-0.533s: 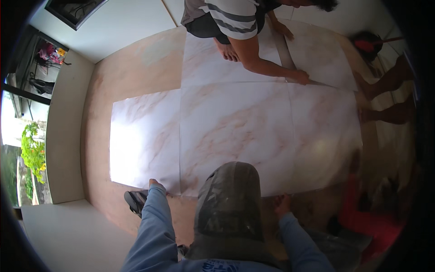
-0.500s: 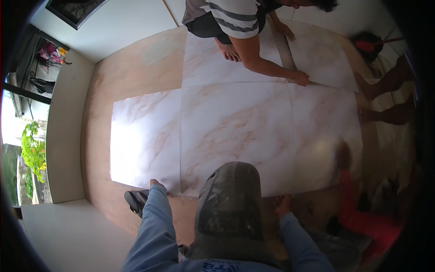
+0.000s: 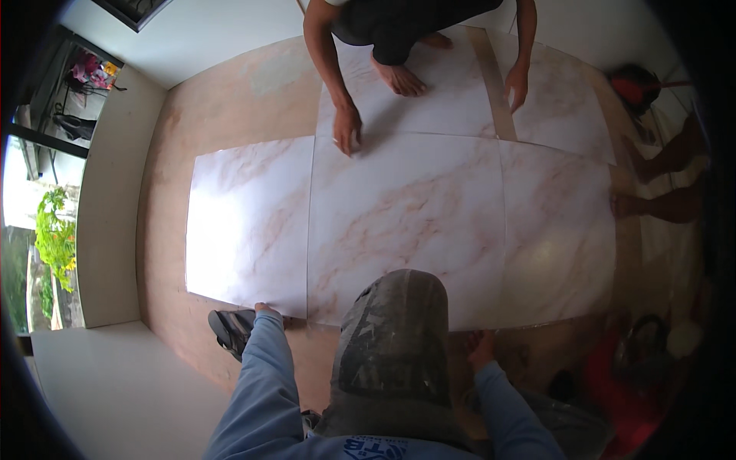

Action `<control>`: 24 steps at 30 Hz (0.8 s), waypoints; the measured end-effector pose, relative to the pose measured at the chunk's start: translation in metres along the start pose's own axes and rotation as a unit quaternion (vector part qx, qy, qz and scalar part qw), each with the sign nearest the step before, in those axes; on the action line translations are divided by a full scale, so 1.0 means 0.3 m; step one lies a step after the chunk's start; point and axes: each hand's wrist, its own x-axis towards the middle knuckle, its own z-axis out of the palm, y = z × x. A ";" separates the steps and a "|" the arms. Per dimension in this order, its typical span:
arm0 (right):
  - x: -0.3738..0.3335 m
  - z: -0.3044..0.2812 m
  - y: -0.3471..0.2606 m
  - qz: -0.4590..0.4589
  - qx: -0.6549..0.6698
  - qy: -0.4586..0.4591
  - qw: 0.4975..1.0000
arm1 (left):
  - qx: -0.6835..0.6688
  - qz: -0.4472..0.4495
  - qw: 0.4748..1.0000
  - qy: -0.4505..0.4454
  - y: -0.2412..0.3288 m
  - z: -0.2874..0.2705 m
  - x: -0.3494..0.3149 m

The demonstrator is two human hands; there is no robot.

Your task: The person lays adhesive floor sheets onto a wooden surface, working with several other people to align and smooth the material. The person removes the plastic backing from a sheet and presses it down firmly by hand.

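Note:
Large white marble-patterned sheets cover much of the floor. My left hand [image 3: 266,309] is at the near edge of the left sheet [image 3: 249,230], close to the seam; its fingers are mostly hidden. My right hand [image 3: 481,349] reaches the near edge of the middle sheet [image 3: 414,199], right of my knee, with its fingers apart. The right sheet [image 3: 560,222] adjoins the middle one. Beyond them lie a far middle sheet [image 3: 445,92] and a far right sheet [image 3: 563,107], with a strip of brown floor [image 3: 493,84] between these two.
A barefoot co-worker [image 3: 399,54] squats on the far middle sheet, one hand by the seam. Another person's feet [image 3: 632,205] are at the right, and a red-clothed person [image 3: 621,383] is at lower right. A sandal [image 3: 230,333] lies near my left hand. Brown floor [image 3: 222,107] borders the sheets.
The co-worker has let go of the far right sheet and straightened up, moving one hand left to the middle seam. The red-sleeved arm has drawn back off the right sheet. My hands have hardly moved.

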 end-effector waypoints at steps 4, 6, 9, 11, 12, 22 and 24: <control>0.027 -0.008 -0.010 -0.003 -0.004 -0.003 1.000 | 0.044 0.062 0.997 0.012 0.023 0.006 0.038; 0.015 0.106 0.030 0.015 0.010 -0.050 0.999 | 0.074 0.170 0.983 0.013 0.258 -0.097 0.057; 0.054 -0.048 -0.008 -0.016 0.014 0.019 1.000 | 0.683 0.246 0.676 0.124 -0.009 0.022 -0.005; 0.057 -0.119 -0.023 -0.022 0.020 0.048 0.998 | 0.798 0.267 0.522 0.139 -0.074 0.079 -0.056; 0.044 -0.122 -0.029 -0.015 0.016 0.044 0.999 | 0.834 0.262 0.460 0.157 -0.073 0.091 -0.061; -0.034 0.030 0.024 0.008 0.042 -0.042 0.998 | 0.764 0.338 0.487 0.253 0.493 -0.188 -0.005; -0.023 0.024 0.017 0.006 0.038 -0.036 0.999 | 0.701 0.371 0.537 0.289 0.463 -0.166 -0.013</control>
